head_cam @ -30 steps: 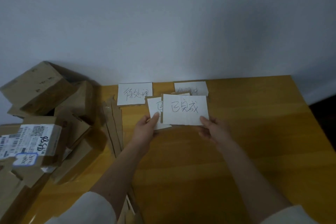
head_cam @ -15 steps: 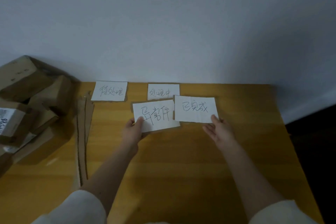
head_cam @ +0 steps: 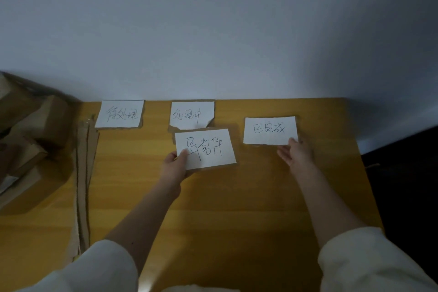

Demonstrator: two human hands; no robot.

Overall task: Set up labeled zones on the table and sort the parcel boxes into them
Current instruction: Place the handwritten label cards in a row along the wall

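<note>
**Four label cards out, boxes stacked at the left**

So we're looking down at the yellow wooden table (head_cam: 237, 208), which butts up against the pale wall (head_cam: 213, 31) at the back. Its right edge runs diagonally down past our right sleeve (head_cam: 369, 261), with dark floor beyond it. Most of the middle and near part of the tabletop is bare wood, so there's plenty of room there.

Two handwritten label cards lie flat along the back edge: the left card (head_cam: 119, 114) and the middle card (head_cam: 192, 115), well apart from each other. Our left hand (head_cam: 174, 166) is pinching the lower left corner of a third card (head_cam: 205, 149), thumb on top, and that card overlaps the front edge of the middle one. Our right hand (head_cam: 297, 154) has its fingers on the lower right corner of the fourth card (head_cam: 270, 130); we can't tell if it's gripping or just pressing.

The parcel boxes (head_cam: 28, 130) are piled at the left end, all closed as far as we can see, pretty dim. Just beside them lie some cardboard strips (head_cam: 83, 185) running front to back.
</note>
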